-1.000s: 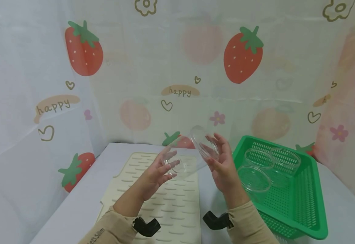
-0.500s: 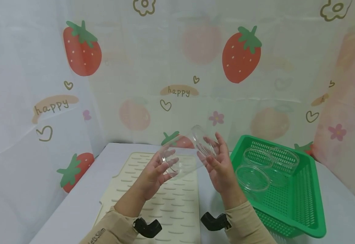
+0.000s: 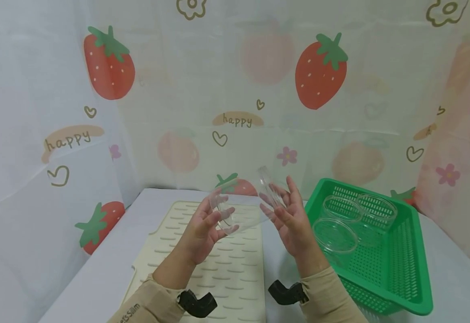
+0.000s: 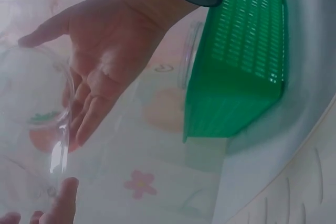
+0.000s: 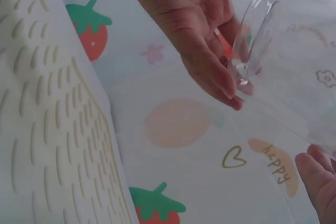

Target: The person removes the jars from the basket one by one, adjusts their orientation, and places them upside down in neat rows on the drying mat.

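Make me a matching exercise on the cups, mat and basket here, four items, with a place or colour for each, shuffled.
Items
1. tilted cup
2. three cups
3. mat
4. basket

Places or colours
A. cream
B. in the basket
C. green
D. between left hand and right hand

Pairs: 1-D, 2-B, 3-A, 4-C

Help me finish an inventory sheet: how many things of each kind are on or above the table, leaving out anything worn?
Green rectangular plastic basket: 1
Clear round cups: 4 (1 held, 3 in the basket)
Cream mat with raised ridges: 1
Total: 6
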Tool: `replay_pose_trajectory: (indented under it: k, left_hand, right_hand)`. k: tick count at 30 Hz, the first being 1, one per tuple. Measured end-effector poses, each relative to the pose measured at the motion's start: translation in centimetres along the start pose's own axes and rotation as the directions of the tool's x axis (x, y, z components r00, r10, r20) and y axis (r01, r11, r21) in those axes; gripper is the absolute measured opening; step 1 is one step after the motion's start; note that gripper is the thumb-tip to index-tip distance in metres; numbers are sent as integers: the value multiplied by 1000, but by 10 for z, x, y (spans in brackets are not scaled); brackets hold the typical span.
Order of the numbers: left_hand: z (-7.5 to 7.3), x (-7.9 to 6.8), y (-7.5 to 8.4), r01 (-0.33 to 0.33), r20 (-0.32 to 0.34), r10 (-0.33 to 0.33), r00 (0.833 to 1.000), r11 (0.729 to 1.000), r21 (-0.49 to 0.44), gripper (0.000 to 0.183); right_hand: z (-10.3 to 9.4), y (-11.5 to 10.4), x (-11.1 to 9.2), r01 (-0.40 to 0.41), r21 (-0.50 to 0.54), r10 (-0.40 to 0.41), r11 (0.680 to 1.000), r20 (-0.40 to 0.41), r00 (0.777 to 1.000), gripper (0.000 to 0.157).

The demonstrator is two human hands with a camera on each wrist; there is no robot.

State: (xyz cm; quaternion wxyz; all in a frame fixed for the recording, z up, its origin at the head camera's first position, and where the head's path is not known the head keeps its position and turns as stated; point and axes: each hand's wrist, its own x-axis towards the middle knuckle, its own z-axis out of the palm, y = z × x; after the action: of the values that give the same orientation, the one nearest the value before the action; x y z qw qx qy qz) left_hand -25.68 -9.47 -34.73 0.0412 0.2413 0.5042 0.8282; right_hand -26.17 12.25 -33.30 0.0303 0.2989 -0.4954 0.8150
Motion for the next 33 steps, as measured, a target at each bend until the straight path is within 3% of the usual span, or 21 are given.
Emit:
replay_pose_trajectory:
  k: [6,13,21,28,33]
  left_hand:
    - [1,0,3,8,-43,-8,999,1000,10,82]
    - [-5,-2,17,32,-96,-23,995,995,90,75]
    - [-12,-3,26,111,-170,-80,982,977,182,65]
    - [-18,-3,29,169,-173,-114,978,923,346,72]
    - [-20,-2,29,181,-181,-102,978,846,501,74]
  right_hand:
    - [-3,-1,0,-27,-65,28,998,11,1000,94]
    - [-7,-7,3,-29,-127,30,991,7,1000,92]
    - [-9,-24,8,-22,-304,24,953,3,1000,81]
    - [-8,-35,13,-16,-430,36,903,37,999,80]
    - [-5,-35,16,-19,-490,70,872,86,994,84]
